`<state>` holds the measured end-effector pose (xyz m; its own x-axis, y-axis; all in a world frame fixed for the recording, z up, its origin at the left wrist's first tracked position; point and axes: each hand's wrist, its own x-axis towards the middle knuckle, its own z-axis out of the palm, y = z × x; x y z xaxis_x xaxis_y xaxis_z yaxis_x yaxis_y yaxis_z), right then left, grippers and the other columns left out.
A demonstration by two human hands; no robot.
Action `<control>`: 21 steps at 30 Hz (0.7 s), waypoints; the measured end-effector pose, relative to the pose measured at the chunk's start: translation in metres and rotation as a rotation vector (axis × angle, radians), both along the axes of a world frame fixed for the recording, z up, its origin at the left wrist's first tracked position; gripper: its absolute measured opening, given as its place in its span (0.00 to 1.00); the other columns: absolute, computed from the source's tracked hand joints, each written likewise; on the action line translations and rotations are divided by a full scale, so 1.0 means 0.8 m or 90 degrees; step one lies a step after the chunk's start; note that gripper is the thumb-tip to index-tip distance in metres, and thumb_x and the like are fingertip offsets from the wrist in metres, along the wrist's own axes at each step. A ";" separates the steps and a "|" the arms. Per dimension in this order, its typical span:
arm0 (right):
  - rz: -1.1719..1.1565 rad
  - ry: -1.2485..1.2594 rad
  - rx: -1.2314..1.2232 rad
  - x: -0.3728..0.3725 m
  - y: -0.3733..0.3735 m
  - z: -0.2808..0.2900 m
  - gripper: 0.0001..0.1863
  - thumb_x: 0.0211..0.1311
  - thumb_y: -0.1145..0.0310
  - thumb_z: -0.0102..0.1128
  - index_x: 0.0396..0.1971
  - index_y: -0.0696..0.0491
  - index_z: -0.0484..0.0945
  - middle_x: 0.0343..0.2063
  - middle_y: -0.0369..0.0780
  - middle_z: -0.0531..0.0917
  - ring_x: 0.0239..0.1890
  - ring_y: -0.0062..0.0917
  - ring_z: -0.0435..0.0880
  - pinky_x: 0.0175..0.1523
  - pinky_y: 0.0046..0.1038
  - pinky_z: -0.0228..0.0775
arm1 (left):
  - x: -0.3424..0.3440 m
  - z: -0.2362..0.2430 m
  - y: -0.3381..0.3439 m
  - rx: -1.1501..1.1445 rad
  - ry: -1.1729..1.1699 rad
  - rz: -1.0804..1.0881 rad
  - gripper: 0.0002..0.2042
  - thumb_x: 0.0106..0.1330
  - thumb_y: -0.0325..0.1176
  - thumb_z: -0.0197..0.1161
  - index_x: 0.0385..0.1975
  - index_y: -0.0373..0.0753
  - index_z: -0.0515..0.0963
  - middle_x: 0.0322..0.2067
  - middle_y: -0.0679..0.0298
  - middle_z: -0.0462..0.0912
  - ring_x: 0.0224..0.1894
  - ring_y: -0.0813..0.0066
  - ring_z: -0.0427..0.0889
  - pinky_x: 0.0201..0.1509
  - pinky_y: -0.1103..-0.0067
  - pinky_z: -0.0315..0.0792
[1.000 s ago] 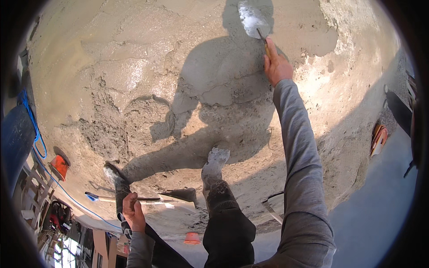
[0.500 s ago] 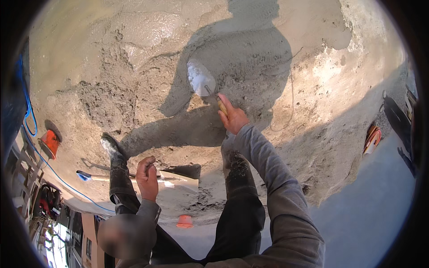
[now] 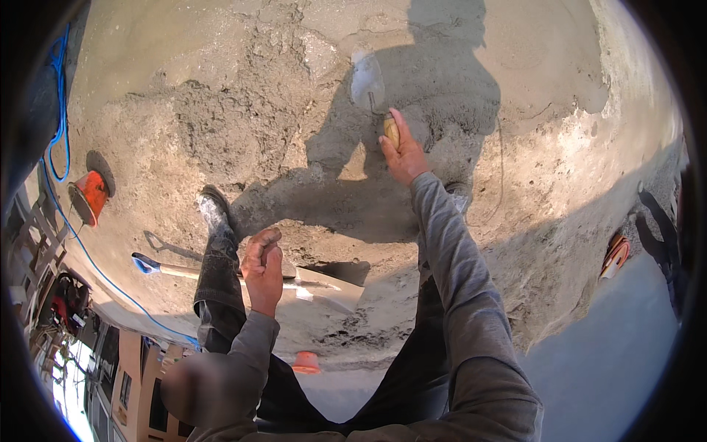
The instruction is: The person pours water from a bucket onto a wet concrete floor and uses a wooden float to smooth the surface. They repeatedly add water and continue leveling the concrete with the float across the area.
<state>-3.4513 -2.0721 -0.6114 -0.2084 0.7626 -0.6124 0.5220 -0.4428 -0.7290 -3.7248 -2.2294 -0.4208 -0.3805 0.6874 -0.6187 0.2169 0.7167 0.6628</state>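
My right hand (image 3: 406, 156) is wrapped round the wooden handle of a trowel (image 3: 366, 79). The pale, rounded blade is over the wet, rough mortar (image 3: 258, 110) inside my shadow; whether it touches the surface I cannot tell. Held low in front of my left leg, my left hand (image 3: 263, 274) has its fingers curled in, with no tool visible in it. Behind that hand a shovel (image 3: 179, 271) with a blue grip and wooden shaft lies on the ground, partly hidden by my left leg and hand.
An orange bucket (image 3: 90, 197) stands at the left beside a blue hose (image 3: 60, 125). Another orange bucket (image 3: 306, 362) is between my legs. A flat orange-and-white object (image 3: 616, 255) lies at the right. Smooth wet mortar spreads across the far side.
My right hand has moved the trowel farther forward and slightly right. The pale material heaped on its blade no longer shows. My right foot has shifted right and forward. My left hand stays curled.
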 end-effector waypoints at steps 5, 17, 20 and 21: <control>0.432 -0.196 -0.061 -0.127 -0.022 0.066 0.33 0.67 0.61 0.54 0.71 0.38 0.54 0.44 0.55 0.83 0.40 0.56 0.83 0.46 0.51 0.75 | -0.071 0.008 0.013 0.026 0.053 -0.080 0.12 0.65 0.21 0.56 0.47 0.32 0.78 0.49 0.59 0.78 0.51 0.72 0.79 0.53 0.77 0.76; 0.069 -0.059 -0.072 -0.062 -0.242 0.028 0.35 0.69 0.66 0.53 0.73 0.36 0.51 0.42 0.50 0.83 0.34 0.40 0.86 0.40 0.34 0.77 | -0.084 0.022 -0.041 0.049 -0.050 0.064 0.13 0.69 0.21 0.51 0.51 0.32 0.75 0.51 0.61 0.77 0.53 0.71 0.79 0.60 0.75 0.72; 0.433 -0.194 0.011 -0.051 -0.215 0.025 0.36 0.68 0.67 0.53 0.72 0.27 0.52 0.39 0.48 0.80 0.29 0.46 0.85 0.36 0.43 0.79 | -0.094 -0.002 -0.089 0.010 -0.003 0.055 0.12 0.70 0.23 0.53 0.51 0.31 0.76 0.50 0.61 0.77 0.53 0.71 0.79 0.58 0.75 0.72; 0.545 -0.259 0.062 -0.041 -0.188 0.024 0.37 0.68 0.67 0.54 0.72 0.25 0.52 0.38 0.47 0.79 0.28 0.46 0.84 0.34 0.45 0.79 | -0.097 -0.012 -0.095 -0.005 0.013 0.055 0.12 0.70 0.23 0.53 0.51 0.31 0.76 0.49 0.61 0.77 0.53 0.71 0.79 0.58 0.76 0.72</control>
<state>-3.4844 -2.2226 -0.5924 -0.5045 0.5015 -0.7028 0.8627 0.2607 -0.4333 -3.8024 -2.3056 -0.4306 -0.4513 0.6468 -0.6148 0.1674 0.7381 0.6536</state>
